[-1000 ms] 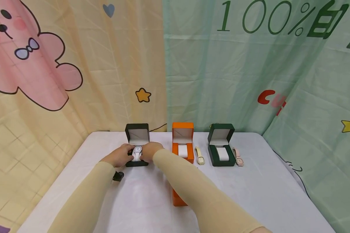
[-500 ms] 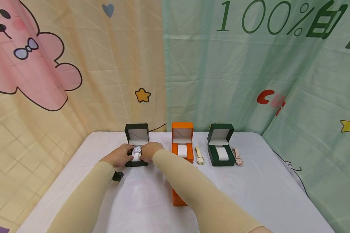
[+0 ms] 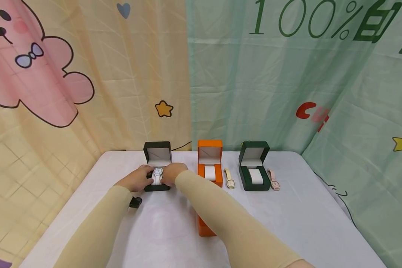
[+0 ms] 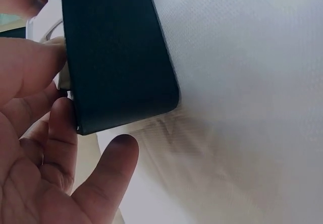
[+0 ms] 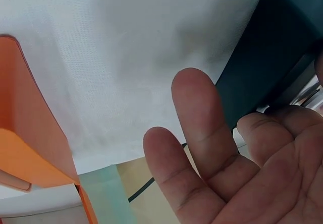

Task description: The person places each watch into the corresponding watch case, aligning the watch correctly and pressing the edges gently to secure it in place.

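Note:
A white wristwatch (image 3: 157,175) sits in the open dark green watch box (image 3: 157,188) at the left of the row. My left hand (image 3: 140,179) holds the watch from its left side, thumb and fingertips reaching inside the box. From the other side my right hand (image 3: 173,174) grips it, two fingers (image 5: 199,108) sticking out free in the right wrist view. Part of the white strap is hidden behind the fingers. The left wrist view has the green box's outer wall (image 4: 121,57) beside my left thumb and fingers.
An open orange watch box (image 3: 210,146) and another open green one (image 3: 254,149) hold white cushions. Beside them lie a gold watch (image 3: 229,180) and a pink watch (image 3: 274,181). An orange block (image 3: 205,230) is partly covered by my right sleeve. Curtains close off the table's (image 3: 288,230) back.

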`<state>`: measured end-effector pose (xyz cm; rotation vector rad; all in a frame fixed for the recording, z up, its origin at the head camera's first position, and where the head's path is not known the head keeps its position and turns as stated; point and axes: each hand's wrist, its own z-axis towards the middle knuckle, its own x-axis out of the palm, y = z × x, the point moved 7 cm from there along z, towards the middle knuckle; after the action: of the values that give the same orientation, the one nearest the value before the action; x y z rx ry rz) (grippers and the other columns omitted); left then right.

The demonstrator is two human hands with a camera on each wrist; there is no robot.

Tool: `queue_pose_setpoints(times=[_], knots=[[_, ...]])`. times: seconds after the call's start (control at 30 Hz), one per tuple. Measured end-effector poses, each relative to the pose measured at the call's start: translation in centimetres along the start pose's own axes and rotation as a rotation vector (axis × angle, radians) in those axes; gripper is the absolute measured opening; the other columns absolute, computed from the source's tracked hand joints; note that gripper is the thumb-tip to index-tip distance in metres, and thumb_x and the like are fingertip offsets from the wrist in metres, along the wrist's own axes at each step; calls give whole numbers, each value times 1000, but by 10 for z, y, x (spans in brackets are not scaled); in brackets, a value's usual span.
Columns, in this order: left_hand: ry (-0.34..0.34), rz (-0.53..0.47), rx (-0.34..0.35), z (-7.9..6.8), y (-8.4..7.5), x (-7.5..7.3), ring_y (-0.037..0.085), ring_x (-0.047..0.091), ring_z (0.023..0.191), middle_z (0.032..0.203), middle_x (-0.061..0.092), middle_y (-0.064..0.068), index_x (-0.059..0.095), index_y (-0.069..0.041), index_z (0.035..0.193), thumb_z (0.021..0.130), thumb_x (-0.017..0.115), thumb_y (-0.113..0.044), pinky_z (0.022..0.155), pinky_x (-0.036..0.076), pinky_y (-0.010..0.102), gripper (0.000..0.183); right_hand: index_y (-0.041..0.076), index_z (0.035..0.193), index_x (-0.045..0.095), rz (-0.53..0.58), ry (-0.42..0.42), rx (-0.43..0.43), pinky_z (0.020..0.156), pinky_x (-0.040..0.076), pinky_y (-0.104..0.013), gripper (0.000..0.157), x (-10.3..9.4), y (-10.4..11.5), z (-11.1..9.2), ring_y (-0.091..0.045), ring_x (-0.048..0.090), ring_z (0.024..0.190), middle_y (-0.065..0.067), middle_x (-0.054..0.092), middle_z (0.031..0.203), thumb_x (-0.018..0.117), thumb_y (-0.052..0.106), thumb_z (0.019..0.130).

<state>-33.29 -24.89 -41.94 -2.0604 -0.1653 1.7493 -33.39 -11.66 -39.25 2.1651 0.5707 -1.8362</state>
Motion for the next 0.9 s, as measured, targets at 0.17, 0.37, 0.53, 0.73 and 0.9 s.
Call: queue_pose_setpoints(times=[0.17, 0.37, 0.53, 0.73, 0.9], knots=[[1, -13, -2, -1, 2, 0, 47, 49, 141, 155, 45, 32, 48, 7, 151, 101, 64, -15, 121, 38, 61, 57, 25, 132, 71, 14, -3, -44, 92, 57, -32, 42, 3, 0, 5, -13, 65, 98, 4, 76, 121, 64, 53, 101], [-2, -9, 7, 2, 0, -2, 45, 51, 140, 152, 48, 31, 49, 7, 151, 101, 64, -16, 121, 38, 60, 57, 24, 134, 70, 17, 2, -87, 97, 56, -33, 43, 6, -3, 13, -13, 66, 103, 4, 75, 126, 64, 52, 101], [0, 6, 52, 5, -4, -7, 37, 59, 125, 139, 61, 26, 54, 7, 147, 100, 63, -13, 115, 45, 57, 52, 24, 141, 65, 5, 24, -148, 106, 53, -33, 44, 7, -4, 17, -14, 67, 111, 4, 73, 133, 63, 46, 103], [-85, -14, 51, 4, -4, -32, 40, 63, 122, 134, 66, 26, 59, 6, 143, 103, 56, -15, 109, 49, 58, 45, 15, 137, 69, 74, -42, -116, 102, 55, -32, 41, -12, -17, 23, -15, 69, 111, 0, 73, 131, 57, 40, 107], [-323, -109, -28, -2, 3, -70, 42, 65, 115, 124, 70, 22, 66, -1, 125, 107, 55, -26, 101, 50, 58, 33, 13, 103, 74, 346, -218, 40, 70, 57, -33, 30, -42, -40, 23, -16, 65, 77, -1, 72, 93, 53, 34, 110]])
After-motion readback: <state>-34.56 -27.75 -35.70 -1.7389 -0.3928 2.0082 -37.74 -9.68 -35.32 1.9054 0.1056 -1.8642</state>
